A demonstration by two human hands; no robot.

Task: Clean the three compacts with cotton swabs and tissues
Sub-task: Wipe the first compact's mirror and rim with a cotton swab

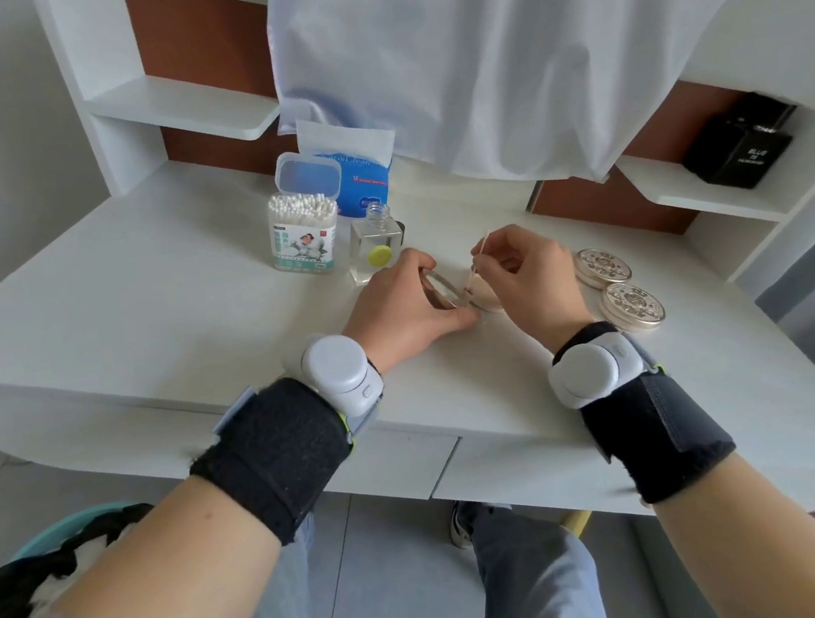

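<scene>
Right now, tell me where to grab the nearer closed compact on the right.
Come from above and pinch the nearer compact by its rim, at its left and right sides. It lies flat, a low disc, and the other closed compact sits close by its far edge.

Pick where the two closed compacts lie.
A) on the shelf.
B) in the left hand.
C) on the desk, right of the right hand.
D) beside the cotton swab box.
C: the farther closed compact and the nearer closed compact lie on the desk right of the right hand, which pinches a cotton swab; the left hand holds the open compact.
</scene>
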